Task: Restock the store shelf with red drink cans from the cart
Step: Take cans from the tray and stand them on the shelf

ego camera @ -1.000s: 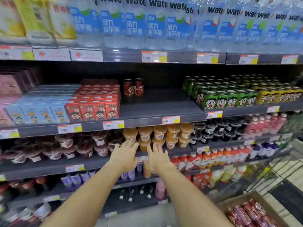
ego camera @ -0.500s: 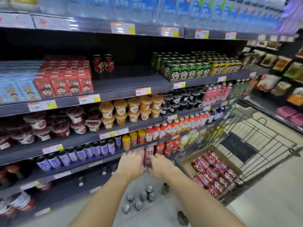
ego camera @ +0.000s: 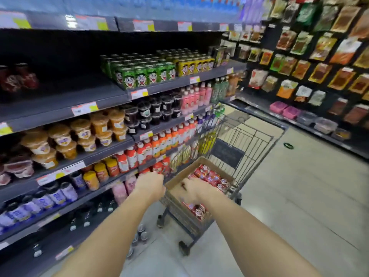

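Several red drink cans [ego camera: 211,177] lie in a cardboard box [ego camera: 201,161] inside the wire cart [ego camera: 257,140]. My right hand [ego camera: 194,190] reaches down into the box's near end with fingers spread, just over the cans, and holds nothing. One more red can [ego camera: 198,210] shows below my right wrist. My left hand [ego camera: 150,185] hovers at the box's left rim, fingers loosely curled and empty. Two red cans [ego camera: 19,79] stand at the far left of the dark shelf [ego camera: 79,92], which is mostly bare beside them.
Green and yellow cans [ego camera: 147,73] fill the shelf's right part. Cups, jars and bottles [ego camera: 95,128] crowd the lower shelves. Small bottles [ego camera: 139,234] stand on the floor by the cart's wheel. Hanging snack packs [ego camera: 311,62] line the right wall across a pale floor aisle.
My view has swung right and down from the shelf to the cart. Both hands moved from in front of the shelves to the box, the right one now reaching inside it.
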Tool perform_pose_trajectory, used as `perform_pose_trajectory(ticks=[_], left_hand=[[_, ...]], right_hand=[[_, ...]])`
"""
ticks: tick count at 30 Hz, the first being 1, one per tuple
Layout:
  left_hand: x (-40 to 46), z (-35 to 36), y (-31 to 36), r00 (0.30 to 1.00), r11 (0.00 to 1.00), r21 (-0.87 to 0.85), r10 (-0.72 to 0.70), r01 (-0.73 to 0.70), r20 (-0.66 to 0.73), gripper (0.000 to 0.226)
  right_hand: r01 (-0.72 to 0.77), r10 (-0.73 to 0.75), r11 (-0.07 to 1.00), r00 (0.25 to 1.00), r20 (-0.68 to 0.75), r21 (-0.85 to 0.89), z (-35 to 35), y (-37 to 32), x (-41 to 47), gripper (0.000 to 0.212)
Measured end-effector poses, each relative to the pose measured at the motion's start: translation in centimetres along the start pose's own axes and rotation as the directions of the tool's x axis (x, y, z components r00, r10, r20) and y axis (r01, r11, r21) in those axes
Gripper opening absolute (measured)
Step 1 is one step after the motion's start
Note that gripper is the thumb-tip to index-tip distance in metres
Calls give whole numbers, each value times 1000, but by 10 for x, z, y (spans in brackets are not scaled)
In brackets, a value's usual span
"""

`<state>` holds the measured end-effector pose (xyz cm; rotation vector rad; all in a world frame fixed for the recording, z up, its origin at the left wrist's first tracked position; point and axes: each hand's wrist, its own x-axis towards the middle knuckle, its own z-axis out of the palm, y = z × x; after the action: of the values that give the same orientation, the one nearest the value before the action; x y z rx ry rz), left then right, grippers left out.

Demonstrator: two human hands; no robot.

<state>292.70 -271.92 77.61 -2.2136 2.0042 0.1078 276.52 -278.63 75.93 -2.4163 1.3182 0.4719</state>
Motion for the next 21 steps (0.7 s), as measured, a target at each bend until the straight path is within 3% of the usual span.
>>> perform_pose_trajectory(ticks=[10,17,21], left_hand=[[71,-30,137,1000,999,32,-23,23,13,30],[101,-23,170,996,996,55,-74,70,57,33],[133,-4,183,990,982,159,-113,99,81,36]], right_hand=[[-41,42,999,996,-83,11,-29,160,-19,62],[-53,56,996,998,-41,66,-24,190,10,60],[-52,53,997,999,-8,64,-19,204,30,62]])
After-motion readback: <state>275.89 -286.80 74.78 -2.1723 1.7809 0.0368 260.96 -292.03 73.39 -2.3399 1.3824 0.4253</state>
